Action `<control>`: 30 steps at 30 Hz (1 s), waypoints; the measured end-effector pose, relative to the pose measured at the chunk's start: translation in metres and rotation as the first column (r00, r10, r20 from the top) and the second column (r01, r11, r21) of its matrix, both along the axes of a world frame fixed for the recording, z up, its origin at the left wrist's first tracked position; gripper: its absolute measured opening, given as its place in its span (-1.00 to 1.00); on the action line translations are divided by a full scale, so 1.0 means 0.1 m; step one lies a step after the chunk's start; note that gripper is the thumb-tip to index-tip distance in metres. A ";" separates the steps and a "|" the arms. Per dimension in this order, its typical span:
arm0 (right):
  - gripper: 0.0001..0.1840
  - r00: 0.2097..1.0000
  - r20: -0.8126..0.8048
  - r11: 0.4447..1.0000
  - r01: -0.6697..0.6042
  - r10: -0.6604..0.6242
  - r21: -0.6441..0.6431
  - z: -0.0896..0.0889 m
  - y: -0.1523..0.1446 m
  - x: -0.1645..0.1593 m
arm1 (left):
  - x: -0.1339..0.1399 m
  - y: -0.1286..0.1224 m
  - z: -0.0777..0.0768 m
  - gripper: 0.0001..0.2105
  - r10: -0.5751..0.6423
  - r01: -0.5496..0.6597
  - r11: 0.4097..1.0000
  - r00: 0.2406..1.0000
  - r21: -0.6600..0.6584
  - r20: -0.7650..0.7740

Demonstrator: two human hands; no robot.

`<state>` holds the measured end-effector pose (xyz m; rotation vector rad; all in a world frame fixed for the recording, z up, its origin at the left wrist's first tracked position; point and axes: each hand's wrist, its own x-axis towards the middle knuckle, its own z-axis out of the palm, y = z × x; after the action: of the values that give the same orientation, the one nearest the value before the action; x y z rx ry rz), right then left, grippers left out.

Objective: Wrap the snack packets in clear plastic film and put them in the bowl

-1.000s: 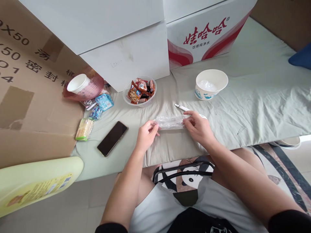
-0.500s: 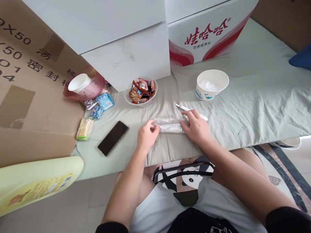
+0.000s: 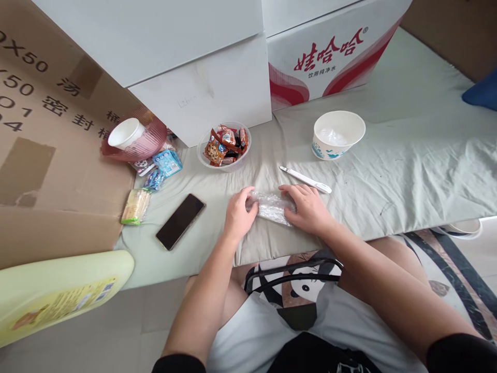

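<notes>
My left hand is curled around the left end of a folded piece of crinkled clear plastic wrap, thumb toward the middle. At the other end my right hand grips it, fingers over the top and thumb on the near side. The wrap lies on the cloth-covered surface, slightly slanted; whether anything is inside it I cannot tell. Just beyond my right hand lies a white-handled slim knife, untouched. Farther back stands a white paper bowl with a blue print and some clear plastic in it.
A clear bowl of wrapped snacks stands behind my hands. To the left lie a phone, small snack packets and a pink basket with a white cup. White cartons and a brown cardboard box border the surface.
My right hand has come nearer, off the knife, which now shows in full. The wrap's right end has turned toward me, and my hands have moved slightly closer together.
</notes>
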<state>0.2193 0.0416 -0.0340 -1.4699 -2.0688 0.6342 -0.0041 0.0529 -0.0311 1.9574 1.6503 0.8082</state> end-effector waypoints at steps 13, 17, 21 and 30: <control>-0.72 0.935 -0.355 0.956 -0.088 -0.018 -0.278 0.18 -0.06 -0.08 | 0.18 -0.10 0.14 -0.43 0.079 0.286 0.907 0.605 -0.309 0.792; -0.70 0.875 -0.469 0.935 -0.056 -0.123 -0.350 0.17 -0.07 -0.12 | 0.25 -0.10 0.14 -0.62 0.110 0.327 0.812 0.728 -0.484 0.676; -0.74 0.816 -0.562 0.892 -0.147 -0.135 -0.428 0.14 -0.06 -0.10 | 0.23 -0.10 0.16 -0.59 0.140 0.290 0.792 0.771 -0.538 0.622; -0.88 0.594 -0.785 0.909 -0.209 -0.174 -0.360 0.21 -0.05 -0.09 | 0.22 -0.08 0.21 -0.74 0.217 0.225 0.886 0.572 -0.406 0.791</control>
<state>0.2099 0.0370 -0.0133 -1.0197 -1.2377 1.5131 0.0174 0.0454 -0.0102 0.9528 1.0829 0.9932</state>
